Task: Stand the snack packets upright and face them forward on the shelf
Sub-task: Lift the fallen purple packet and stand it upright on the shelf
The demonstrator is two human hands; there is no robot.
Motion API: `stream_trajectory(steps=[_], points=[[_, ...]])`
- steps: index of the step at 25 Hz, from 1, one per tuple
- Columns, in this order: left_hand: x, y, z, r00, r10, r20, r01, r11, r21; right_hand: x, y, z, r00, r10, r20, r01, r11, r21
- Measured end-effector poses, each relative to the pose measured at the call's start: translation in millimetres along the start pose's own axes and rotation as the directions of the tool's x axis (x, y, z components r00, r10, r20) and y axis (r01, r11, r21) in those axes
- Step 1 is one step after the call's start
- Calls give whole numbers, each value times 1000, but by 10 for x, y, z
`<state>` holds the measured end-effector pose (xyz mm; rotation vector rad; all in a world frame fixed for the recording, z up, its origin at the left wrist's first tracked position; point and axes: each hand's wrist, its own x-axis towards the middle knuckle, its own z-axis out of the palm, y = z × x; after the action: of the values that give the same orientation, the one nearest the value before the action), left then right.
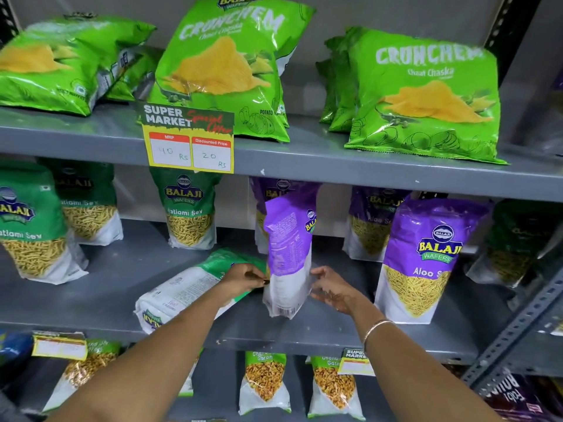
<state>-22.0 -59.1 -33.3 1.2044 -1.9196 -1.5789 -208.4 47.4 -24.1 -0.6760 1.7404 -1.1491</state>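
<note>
1. The purple packet [288, 257] stands upright near the middle of the grey middle shelf [91, 300], but turned so its printed back and side seam face out; only a sliver of the front logo shows on its right edge
2. Just left of it a green packet [195, 287] lies flat on its back, its top end pointing to the far right and its base overhanging the shelf's near edge
3. The left hand [243, 277] pinches the purple packet's left edge low down, fingertips pressed together on the film, with the wrist resting over the lying green packet
4. The right hand [330, 287] sits at the packet's right edge with a half-spread grip, fingers curved and touching the white lower part
5. The packets are glossy, crinkled plastic pouches, purple or green above and white below; those around them stand facing forward, showing yellow sev through a clear pointed window
</note>
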Motion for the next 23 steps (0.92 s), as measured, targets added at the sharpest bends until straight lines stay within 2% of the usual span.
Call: stream_trajectory(steps=[3, 6, 10, 14, 16, 20, 23], points=[[7, 0, 113, 999, -19, 36, 22, 997, -74, -44, -2, -35, 992, -56, 112, 85, 958, -274], [19, 61, 213, 994, 0, 110, 4, 1000, -29, -93, 15, 35, 963, -110, 245, 178, 944, -276], [82, 88, 251, 989, -12, 149, 8, 1000, 28, -102, 37, 106, 978, -169, 121, 198, 934, -296], [159, 117, 175, 999, 8, 36, -9, 999, 54, -80, 63, -45, 976, -192, 97, 211, 948, -240], [187, 149, 165, 999, 4, 32, -5, 1000, 19, -79, 40, -129, 968, -238, 79, 251, 938, -238], [244, 154, 184, 1000, 12, 18, -11, 999, -45, -28, 30, -237, 964, -267, 9, 267, 960, -83], [270, 113, 211, 991, 35, -127, -26, 997, 72, 62, 62, -225, 953, -297, -64, 293, 954, -70]])
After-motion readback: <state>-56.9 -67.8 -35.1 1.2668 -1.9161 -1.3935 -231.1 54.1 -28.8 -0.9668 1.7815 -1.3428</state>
